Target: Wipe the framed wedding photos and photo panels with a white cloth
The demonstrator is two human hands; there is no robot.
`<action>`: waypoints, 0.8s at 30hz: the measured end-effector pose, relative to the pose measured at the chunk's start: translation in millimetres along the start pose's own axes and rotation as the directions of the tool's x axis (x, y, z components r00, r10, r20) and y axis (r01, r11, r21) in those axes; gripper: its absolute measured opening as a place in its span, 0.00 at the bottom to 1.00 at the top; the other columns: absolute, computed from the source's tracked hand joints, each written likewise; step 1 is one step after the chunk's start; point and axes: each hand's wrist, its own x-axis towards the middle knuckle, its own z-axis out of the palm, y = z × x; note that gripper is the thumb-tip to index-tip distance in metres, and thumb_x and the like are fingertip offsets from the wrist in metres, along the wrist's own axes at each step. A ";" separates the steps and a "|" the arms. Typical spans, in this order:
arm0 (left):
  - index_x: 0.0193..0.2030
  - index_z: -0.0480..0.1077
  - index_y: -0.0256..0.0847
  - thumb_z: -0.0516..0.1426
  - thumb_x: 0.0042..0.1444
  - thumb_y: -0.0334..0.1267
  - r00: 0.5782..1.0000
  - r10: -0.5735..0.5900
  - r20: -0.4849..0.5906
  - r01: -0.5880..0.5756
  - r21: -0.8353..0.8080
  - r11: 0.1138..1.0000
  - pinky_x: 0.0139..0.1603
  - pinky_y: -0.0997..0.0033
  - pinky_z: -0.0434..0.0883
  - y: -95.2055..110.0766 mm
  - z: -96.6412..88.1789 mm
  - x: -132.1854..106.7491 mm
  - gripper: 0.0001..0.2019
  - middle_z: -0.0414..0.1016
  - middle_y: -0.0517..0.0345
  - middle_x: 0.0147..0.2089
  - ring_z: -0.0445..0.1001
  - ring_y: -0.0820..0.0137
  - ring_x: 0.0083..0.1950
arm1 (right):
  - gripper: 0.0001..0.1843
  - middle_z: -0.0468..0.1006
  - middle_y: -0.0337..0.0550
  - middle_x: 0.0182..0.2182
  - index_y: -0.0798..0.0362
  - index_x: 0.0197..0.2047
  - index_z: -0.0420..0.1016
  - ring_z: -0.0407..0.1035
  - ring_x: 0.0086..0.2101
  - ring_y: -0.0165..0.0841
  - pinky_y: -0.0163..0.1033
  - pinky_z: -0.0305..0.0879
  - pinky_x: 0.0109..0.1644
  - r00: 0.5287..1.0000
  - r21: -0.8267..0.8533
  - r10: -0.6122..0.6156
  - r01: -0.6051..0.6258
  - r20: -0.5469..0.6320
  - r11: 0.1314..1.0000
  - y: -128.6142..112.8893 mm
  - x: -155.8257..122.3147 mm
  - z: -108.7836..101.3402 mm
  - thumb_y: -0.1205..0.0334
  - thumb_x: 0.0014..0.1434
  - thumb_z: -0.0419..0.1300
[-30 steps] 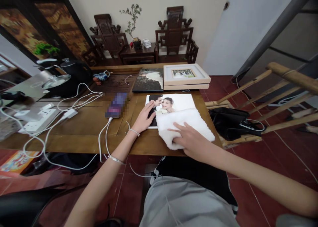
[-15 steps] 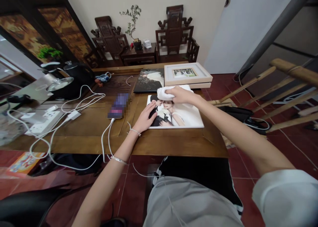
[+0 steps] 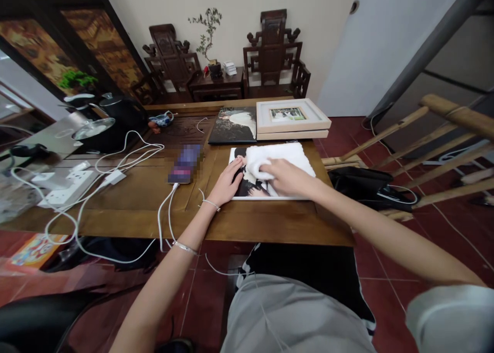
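A photo panel (image 3: 247, 190) with a picture of a couple lies flat near the front edge of the wooden table (image 3: 262, 229). My left hand (image 3: 227, 180) rests on its left side, fingers stretched out and flat. Bunched under my right hand (image 3: 287, 177) is a white towel (image 3: 287, 152), gripped between thumb and fingers and pressed on the panel. The towel hides most of the picture's middle and right. Just behind lie a dark photo panel (image 3: 233, 129) and a stack of pale picture frames (image 3: 324, 122).
Left of my hands, a phone (image 3: 185, 165) is plugged into a white cable (image 3: 161, 214). Farther left are a power strip (image 3: 71, 188), a lidded pot (image 3: 94, 134) and a black kettle (image 3: 121, 113). A bamboo chair (image 3: 424, 152) holding a black bag (image 3: 360, 186) stands at the right.
My right hand has moved the towel toward me, from the panel's far edge down over its middle and right. My left hand has stayed on the panel's left side.
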 end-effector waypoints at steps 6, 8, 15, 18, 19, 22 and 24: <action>0.67 0.63 0.41 0.46 0.67 0.39 1.000 -0.003 0.002 0.003 -0.002 1.000 0.75 0.51 0.51 -0.7 0.5 -0.9 0.23 0.57 0.49 0.74 0.54 0.63 0.75 | 0.34 0.64 0.55 0.66 0.52 0.55 0.74 0.50 0.67 0.56 0.67 0.52 0.63 0.993 -0.079 -0.117 0.118 0.017 0.990 -48.1 -70.4 23.6 0.85 0.48 0.49; 0.68 0.63 0.40 0.46 0.67 0.39 1.000 -0.005 0.007 0.006 -0.004 1.000 0.76 0.51 0.50 0.3 0.2 -0.9 0.24 0.57 0.49 0.74 0.54 0.63 0.75 | 0.34 0.62 0.54 0.67 0.52 0.55 0.74 0.49 0.67 0.58 0.70 0.52 0.63 0.987 -0.065 -0.143 0.148 0.067 0.987 -57.7 -82.2 24.9 0.84 0.48 0.50; 0.68 0.63 0.42 0.47 0.66 0.38 1.000 -0.002 0.004 0.002 -0.018 1.000 0.76 0.51 0.50 1.8 -0.4 -0.7 0.24 0.57 0.51 0.74 0.54 0.62 0.75 | 0.31 0.74 0.57 0.57 0.53 0.55 0.74 0.58 0.63 0.53 0.60 0.59 0.61 0.994 0.002 -0.099 0.099 0.051 0.995 -56.8 -64.6 11.4 0.82 0.50 0.51; 0.68 0.62 0.42 0.47 0.66 0.38 1.000 0.003 -0.002 -0.003 -0.025 1.000 0.76 0.53 0.50 0.3 0.3 -0.5 0.24 0.58 0.51 0.73 0.54 0.63 0.75 | 0.28 0.77 0.58 0.51 0.54 0.54 0.74 0.68 0.55 0.50 0.52 0.64 0.53 0.999 -0.024 -0.028 0.029 0.033 0.999 -40.0 -33.9 4.5 0.80 0.52 0.51; 0.68 0.62 0.42 0.47 0.66 0.38 1.000 0.007 -0.003 -0.007 -0.025 1.000 0.76 0.53 0.50 -0.4 0.7 -0.3 0.24 0.58 0.51 0.73 0.54 0.63 0.75 | 0.27 0.77 0.58 0.49 0.54 0.54 0.74 0.70 0.51 0.49 0.49 0.65 0.49 1.000 -0.034 -0.009 0.010 0.024 0.999 -33.2 -22.0 2.6 0.79 0.53 0.52; 0.68 0.63 0.39 0.47 0.66 0.38 1.000 0.015 -0.006 -0.015 -0.008 1.000 0.76 0.52 0.50 -2.3 1.6 0.3 0.24 0.58 0.48 0.73 0.54 0.63 0.75 | 0.26 0.78 0.57 0.47 0.54 0.54 0.74 0.72 0.44 0.45 0.43 0.62 0.41 1.000 -0.056 0.021 -0.021 -0.014 0.998 -12.3 14.4 -2.0 0.78 0.55 0.52; 0.67 0.63 0.38 0.47 0.67 0.37 1.000 0.012 -0.009 -0.012 0.007 1.000 0.75 0.52 0.51 -2.8 1.7 0.2 0.23 0.58 0.47 0.73 0.55 0.62 0.75 | 0.25 0.78 0.56 0.45 0.54 0.54 0.74 0.72 0.42 0.43 0.40 0.58 0.36 1.000 -0.054 0.018 -0.020 -0.021 0.998 -0.2 36.8 -5.1 0.77 0.55 0.52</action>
